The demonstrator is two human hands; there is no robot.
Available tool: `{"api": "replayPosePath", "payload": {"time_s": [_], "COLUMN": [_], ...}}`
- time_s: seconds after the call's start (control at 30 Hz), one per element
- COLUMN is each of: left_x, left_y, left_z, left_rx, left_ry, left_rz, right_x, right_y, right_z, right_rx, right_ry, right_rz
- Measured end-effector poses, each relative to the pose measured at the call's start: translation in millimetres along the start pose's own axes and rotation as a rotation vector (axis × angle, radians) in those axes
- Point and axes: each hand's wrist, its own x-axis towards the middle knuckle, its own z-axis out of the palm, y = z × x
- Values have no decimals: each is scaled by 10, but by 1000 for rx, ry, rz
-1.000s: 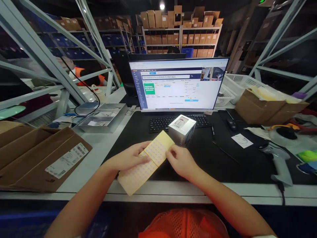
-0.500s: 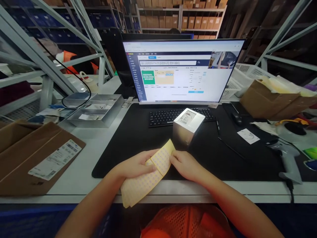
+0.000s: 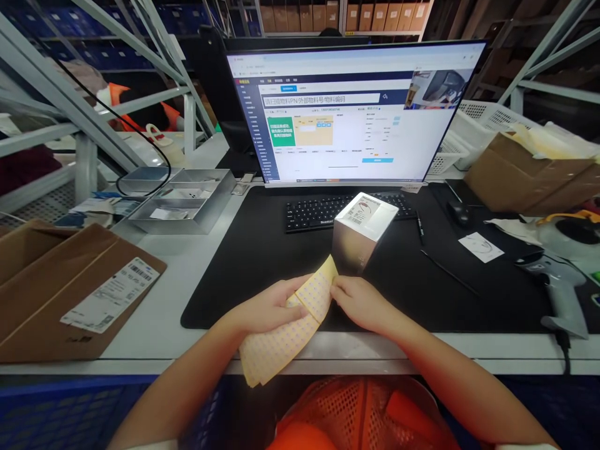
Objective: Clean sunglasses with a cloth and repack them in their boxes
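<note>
My left hand [image 3: 267, 308] holds a yellow sheet of small round stickers [image 3: 290, 325] over the near edge of the black desk mat [image 3: 262, 262]. The sheet bends in the middle and its lower end hangs past the table edge. At the sheet's upper right edge my right hand [image 3: 360, 302] pinches with thumb and fingers together. Just behind the hands stands a silver cube-shaped box [image 3: 363, 232] with a white label on top.
A keyboard [image 3: 319, 212] and a lit monitor [image 3: 351, 112] stand behind the box. A metal tray [image 3: 187, 203] and a cardboard box [image 3: 70, 287] lie at the left. A barcode scanner [image 3: 557, 287], a mouse [image 3: 458, 212], a paper slip [image 3: 480, 246] and another carton [image 3: 529, 175] are at the right.
The view has tilted down and moved closer to the desk. Both hands have stayed on the sticker sheet, the right fingers closing at its upper edge.
</note>
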Motion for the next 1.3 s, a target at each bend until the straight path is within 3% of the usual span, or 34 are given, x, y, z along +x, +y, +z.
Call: {"api": "replayPosePath", "payload": {"time_s": [0.23,0.57,0.83,1.0,1.3], "left_x": [18,-39,-35,-10,17], "left_y": [-25,-18,14,39,-12], "left_z": [-5,-39,0,58,43], "left_rx": [102,-64,208,334,164], "left_ry": [2,40,41,51,134], "left_rz": [22,-40,33,0,-17], "right_x": [24,26,29,52,94], "right_y": [41,50,56,71,92], "right_z": [80,10,31,121,126], "right_rx": [19,162,19,-38,47], "right_ry": [3,6,-7,39,107], "right_rz": [-29,-134,-110,-81,-99]}}
